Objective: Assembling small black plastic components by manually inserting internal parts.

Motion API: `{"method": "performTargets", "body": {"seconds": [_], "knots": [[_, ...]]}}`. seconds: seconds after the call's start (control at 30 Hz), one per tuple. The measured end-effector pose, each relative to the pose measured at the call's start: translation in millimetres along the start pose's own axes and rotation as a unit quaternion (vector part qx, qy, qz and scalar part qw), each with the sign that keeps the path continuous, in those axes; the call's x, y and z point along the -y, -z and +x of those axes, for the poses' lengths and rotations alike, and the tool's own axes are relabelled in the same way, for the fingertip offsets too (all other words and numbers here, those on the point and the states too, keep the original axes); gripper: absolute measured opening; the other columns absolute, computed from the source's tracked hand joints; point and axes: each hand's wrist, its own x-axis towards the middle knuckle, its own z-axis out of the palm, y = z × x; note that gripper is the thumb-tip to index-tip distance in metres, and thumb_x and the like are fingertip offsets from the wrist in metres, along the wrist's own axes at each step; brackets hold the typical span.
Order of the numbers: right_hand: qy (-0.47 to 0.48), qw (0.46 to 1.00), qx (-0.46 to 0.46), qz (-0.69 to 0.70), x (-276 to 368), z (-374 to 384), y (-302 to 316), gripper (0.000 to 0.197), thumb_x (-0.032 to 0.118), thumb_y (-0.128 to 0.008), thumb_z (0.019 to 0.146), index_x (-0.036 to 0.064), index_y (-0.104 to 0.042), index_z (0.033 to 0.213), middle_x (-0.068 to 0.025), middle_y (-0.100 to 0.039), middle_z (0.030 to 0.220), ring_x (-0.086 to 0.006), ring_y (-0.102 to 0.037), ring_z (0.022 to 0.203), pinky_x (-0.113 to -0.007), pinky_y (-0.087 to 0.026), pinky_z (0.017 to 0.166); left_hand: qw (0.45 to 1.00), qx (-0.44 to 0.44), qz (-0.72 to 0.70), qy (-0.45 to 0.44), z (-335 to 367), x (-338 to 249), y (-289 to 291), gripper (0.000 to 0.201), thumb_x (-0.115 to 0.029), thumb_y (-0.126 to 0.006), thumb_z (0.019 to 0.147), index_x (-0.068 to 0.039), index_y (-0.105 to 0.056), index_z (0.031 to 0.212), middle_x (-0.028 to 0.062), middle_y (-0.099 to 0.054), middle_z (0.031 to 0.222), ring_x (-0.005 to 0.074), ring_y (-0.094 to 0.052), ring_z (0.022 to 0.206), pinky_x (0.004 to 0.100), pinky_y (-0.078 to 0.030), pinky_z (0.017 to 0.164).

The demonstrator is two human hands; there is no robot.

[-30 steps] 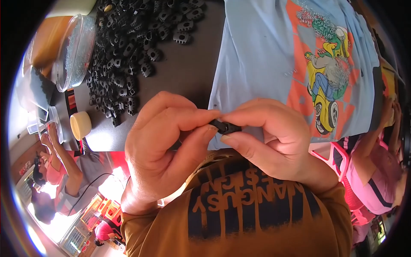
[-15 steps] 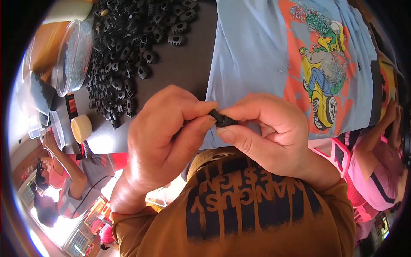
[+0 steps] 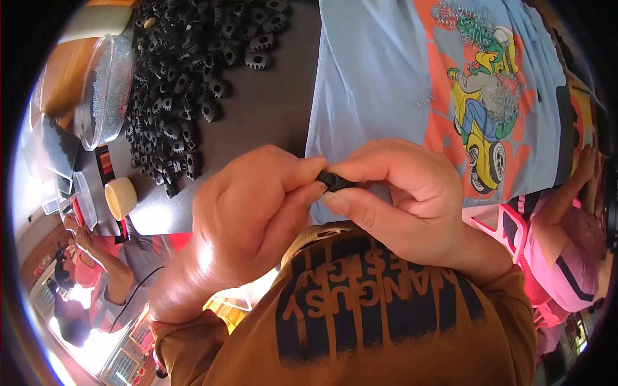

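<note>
Black clip piece (image 3: 335, 183): at centre, pinched between fingers of left hand (image 3: 251, 199) and right hand (image 3: 412, 199), with heap of black pieces (image 3: 174, 96) at ten o'clock. Seemingly being worked two-handed; likely calling next for steady grip.

1 small black piece (image 3: 335, 182), partly covered, slants down rightward between pinching fingers (image 3: 311, 169).
</note>
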Motion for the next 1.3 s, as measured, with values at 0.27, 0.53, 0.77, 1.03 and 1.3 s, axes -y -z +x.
{"method": "performTargets", "body": {"seconds": [0.27,0.53,0.77,1.03,1.3], "knots": [[-0.179,0.961,0.079,0.193,22,9,14,0.019,-0.009,-0.064,0.081,-0.0066,-0.061,0.1,-0.0128,-0.065,0.094,-0.0146,-0.064,0.084,-0.024,-0.052,0.073,0.963,-0.095,0.187,-0.167,8,-1,-13,0.041,-0.004,-0.077,0.067,0.008,-0.057,0.101,0.0093,-0.058,0.073,0.0202,-0.057,0.056,0.03,-0.046,0.048],[-0.225,0.939,0.043,0.258,21,10,13,0.011,0.002,-0.063,0.086,-0.0032,-0.064,0.095,-0.0023,-0.065,0.079,-0.0036,-0.057,0.07,-0.017,-0.043,0.057,0.93,-0.087,0.292,-0.205,7,-2,-16,0.029,-0.01,-0.074,0.074,0.006,-0.059,0.094,0.0098,-0.055,0.084,0.0181,-0.055,0.065,0.0302,-0.049,0.051],[-0.214,0.917,0.07,0.329,10,7,13,0.016,-0.003,-0.059,0.087,-0.0043,-0.06,0.103,-0.0059,-0.064,0.095,-0.0087,-0.06,0.088,-0.021,-0.049,0.075,0.927,-0.146,0.285,-0.194,10,2,-24,0.04,-0.009,-0.074,0.068,0.004,-0.057,0.103,0.0043,-0.054,0.073,0.0175,-0.053,0.06,0.0339,-0.048,0.059],[-0.131,0.991,-0.036,-0.017,95,53,59,0.018,0.003,-0.066,0.082,-0.0005,-0.061,0.1,-0.007,-0.066,0.091,-0.0097,-0.062,0.082,-0.021,-0.048,0.072,0.964,-0.19,0.143,-0.116,-5,6,-34,0.051,-0.007,-0.074,0.066,0.004,-0.055,0.112,0.0017,-0.055,0.068,0.0165,-0.05,0.054,0.0351,-0.043,0.063],[0.151,0.912,-0.212,-0.317,139,269,226,0.032,0.022,-0.069,0.08,0.0005,-0.061,0.103,-0.0035,-0.065,0.078,-0.0078,-0.055,0.065,-0.022,-0.042,0.062,0.966,-0.162,0.168,-0.116,-17,10,-40,0.029,0.0,-0.071,0.065,-0.001,-0.064,0.093,0.0057,-0.058,0.075,0.0224,-0.055,0.062,0.0357,-0.044,0.064]]}}
